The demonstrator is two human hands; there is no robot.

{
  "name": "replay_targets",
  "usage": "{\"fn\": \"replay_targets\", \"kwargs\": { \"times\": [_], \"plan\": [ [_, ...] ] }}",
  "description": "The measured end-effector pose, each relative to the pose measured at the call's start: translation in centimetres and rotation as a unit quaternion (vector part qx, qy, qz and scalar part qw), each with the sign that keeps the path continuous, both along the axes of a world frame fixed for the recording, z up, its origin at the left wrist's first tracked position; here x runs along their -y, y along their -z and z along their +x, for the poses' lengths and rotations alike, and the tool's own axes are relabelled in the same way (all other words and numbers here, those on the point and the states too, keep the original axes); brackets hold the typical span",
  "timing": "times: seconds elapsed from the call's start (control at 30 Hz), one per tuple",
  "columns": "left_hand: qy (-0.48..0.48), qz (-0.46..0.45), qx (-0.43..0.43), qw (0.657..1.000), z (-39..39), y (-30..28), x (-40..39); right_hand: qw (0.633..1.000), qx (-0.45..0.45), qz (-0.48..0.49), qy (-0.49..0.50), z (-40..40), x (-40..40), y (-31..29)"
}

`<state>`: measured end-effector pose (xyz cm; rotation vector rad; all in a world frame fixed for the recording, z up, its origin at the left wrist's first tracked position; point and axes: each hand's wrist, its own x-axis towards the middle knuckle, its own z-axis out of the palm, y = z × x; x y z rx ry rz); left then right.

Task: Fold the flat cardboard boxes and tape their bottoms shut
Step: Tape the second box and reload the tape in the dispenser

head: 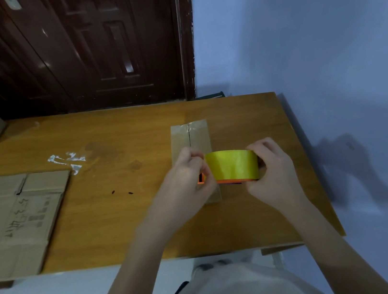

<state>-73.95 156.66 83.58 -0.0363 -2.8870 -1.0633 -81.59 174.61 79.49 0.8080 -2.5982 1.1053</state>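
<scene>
1. Gripping the roll of yellow tape (232, 164) from its right end, the right hand (270, 170) curls its fingers over the top of the roll, the forearm reaching in from the lower right.
2. The left hand (187, 175) pinches at the roll's left end, beside the orange dispenser (228, 181) that shows under and left of the roll; the fingertips are bunched together, and whether they hold the tape's free end cannot be told.
3. The roll lies with its axis running left to right, held just above the near half of the folded cardboard box (190, 138).
4. That box stands on the wooden table (128, 217), right of centre, its long axis pointing away from the person; the seam between its flaps runs the same way, with clear tape glinting at the far end.
5. A flat cardboard box (15, 221) lies at the table's left edge, well apart, bearing handwritten marks and printed text too blurred to read.
6. Shiny tape scraps (68, 160) stick to the table beside it.
</scene>
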Motion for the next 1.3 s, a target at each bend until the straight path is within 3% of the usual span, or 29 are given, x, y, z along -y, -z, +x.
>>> {"fn": "replay_targets", "kwargs": {
  "times": [0.27, 0.43, 0.57, 0.7, 0.83, 1.0, 1.3],
  "plan": [
    [-0.010, -0.007, -0.022, 1.000, 0.1, 0.4, 0.1, 1.000, 0.017, -0.014, -0.004, 0.1, -0.2, 0.7],
    [-0.011, 0.082, 0.006, 0.997, 0.1, 0.8, 0.4, 0.999, 0.018, -0.023, 0.013, 0.1, -0.5, 0.7],
    [-0.071, 0.242, 0.028, 0.967, 0.6, 0.4, -0.1, 0.999, -0.001, -0.026, 0.022, 0.0, -0.4, 0.4],
    [-0.104, 0.210, -0.021, 0.972, 0.4, 1.1, -0.7, 1.000, -0.007, -0.016, 0.022, 0.1, -0.2, 0.4],
    [-0.118, 0.265, -0.008, 0.957, 0.3, 1.2, -0.5, 1.000, -0.007, -0.009, 0.024, 0.1, 0.0, 0.3],
    [-0.126, 0.265, -0.014, 0.956, 0.4, 1.4, -0.4, 1.000, -0.003, -0.007, 0.024, 0.2, 0.2, 0.4],
    [-0.132, 0.151, -0.050, 0.978, 0.8, 2.6, -1.2, 1.000, -0.006, -0.008, 0.023, 0.6, 0.8, 0.3]
  ]
}}
